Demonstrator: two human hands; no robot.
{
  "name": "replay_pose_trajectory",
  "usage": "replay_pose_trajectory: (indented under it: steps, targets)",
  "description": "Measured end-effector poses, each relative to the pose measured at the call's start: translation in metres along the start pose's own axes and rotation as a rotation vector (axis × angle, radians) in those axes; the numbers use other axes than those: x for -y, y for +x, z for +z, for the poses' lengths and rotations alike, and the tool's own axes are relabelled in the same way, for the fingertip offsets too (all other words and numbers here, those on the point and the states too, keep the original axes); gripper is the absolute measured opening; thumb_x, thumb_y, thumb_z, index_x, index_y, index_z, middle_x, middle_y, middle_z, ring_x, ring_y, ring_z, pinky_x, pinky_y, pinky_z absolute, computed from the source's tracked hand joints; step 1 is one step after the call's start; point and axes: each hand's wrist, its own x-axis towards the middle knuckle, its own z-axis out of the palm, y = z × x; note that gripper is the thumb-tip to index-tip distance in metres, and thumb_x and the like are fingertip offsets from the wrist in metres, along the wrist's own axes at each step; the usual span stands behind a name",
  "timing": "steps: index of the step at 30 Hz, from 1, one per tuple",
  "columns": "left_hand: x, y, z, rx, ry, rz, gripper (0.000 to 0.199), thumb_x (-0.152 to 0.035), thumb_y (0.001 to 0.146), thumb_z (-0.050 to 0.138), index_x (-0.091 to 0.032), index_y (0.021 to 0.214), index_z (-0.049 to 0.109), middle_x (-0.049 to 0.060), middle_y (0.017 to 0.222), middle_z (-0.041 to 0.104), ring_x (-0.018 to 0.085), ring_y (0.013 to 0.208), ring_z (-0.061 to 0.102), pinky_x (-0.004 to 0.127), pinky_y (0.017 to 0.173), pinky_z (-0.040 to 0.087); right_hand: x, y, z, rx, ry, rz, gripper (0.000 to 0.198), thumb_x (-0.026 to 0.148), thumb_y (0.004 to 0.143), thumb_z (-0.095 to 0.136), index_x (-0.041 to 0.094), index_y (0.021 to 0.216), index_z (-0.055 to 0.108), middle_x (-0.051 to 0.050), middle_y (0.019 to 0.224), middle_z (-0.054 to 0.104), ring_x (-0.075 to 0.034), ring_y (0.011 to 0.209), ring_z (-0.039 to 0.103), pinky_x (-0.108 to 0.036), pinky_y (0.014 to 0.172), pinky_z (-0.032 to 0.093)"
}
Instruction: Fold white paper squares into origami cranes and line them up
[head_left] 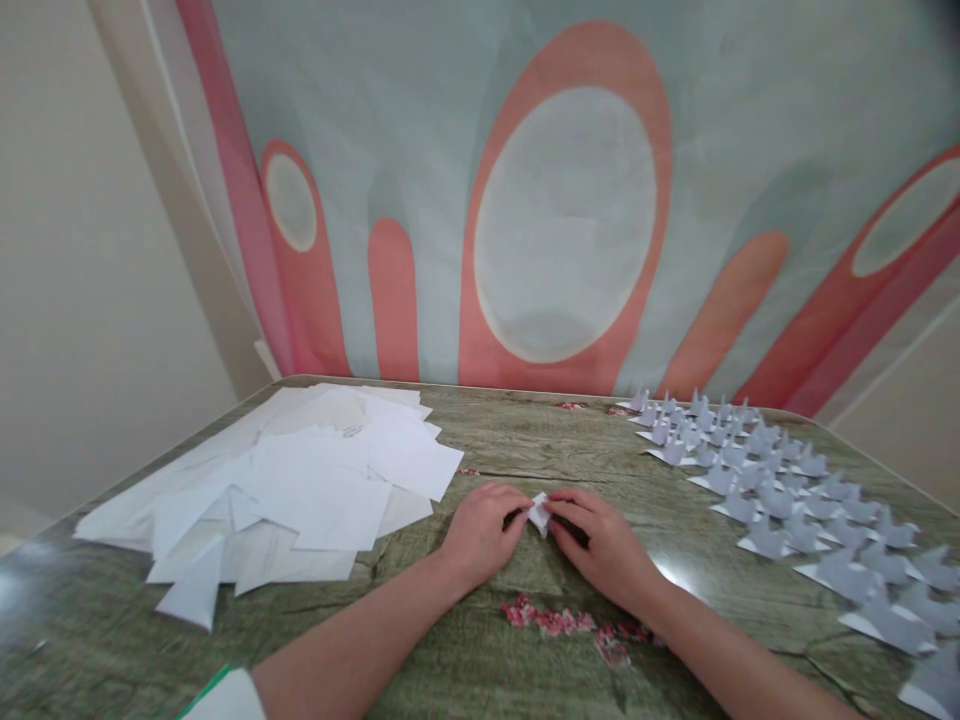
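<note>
A small folded piece of white paper [539,515] is pinched between my two hands, just above the middle of the wood-patterned table [517,430]. My left hand [486,530] grips its left side with thumb and fingertips. On the opposite side, my right hand [600,540] holds it the same way, fingers closed. The fingertips cover parts of the paper, so its full folded shape is hard to make out. Pink printed flowers [551,618] show on the tabletop below the hands.
A spread pile of white paper sheets [322,490] lies on the left, with a folded triangular piece [195,590] at its near edge. Rows of folded white paper birds [765,480] stand along the right. Behind the table hangs a patterned grey-green and coral backdrop [435,130].
</note>
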Motion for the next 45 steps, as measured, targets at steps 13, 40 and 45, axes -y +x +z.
replay_pose_trajectory:
  steps: [13,40,45]
  targets:
    - [0.004,0.0,0.003,-0.024,-0.07,-0.033,0.02,-0.018,0.081,0.048,-0.022,0.091,0.065,0.002,0.093,0.066,0.018,0.089,0.057,0.029,0.085,0.042,-0.001,0.019,0.001,0.073,0.144,0.127,0.02,0.018,0.08,0.05,0.019,0.093,0.066,-0.006,0.089,0.061,-0.017,0.082,0.056,-0.029,0.076,0.044]
    - [0.003,0.007,0.003,-0.06,-0.261,-0.227,0.017,-0.022,0.078,0.053,-0.019,0.085,0.067,0.002,0.087,0.069,0.016,0.081,0.062,0.024,0.075,0.046,-0.007,0.024,0.008,0.055,0.192,0.212,0.021,0.022,0.081,0.052,0.023,0.092,0.069,-0.004,0.082,0.06,-0.016,0.075,0.056,-0.027,0.069,0.043]
    - [0.001,0.008,0.003,-0.066,-0.332,-0.268,0.014,-0.024,0.076,0.055,-0.018,0.082,0.067,0.002,0.079,0.068,0.014,0.072,0.062,0.023,0.068,0.047,-0.007,0.024,0.007,0.055,0.164,0.218,0.02,0.022,0.081,0.053,0.024,0.09,0.07,-0.004,0.082,0.06,-0.016,0.076,0.056,-0.027,0.069,0.042]
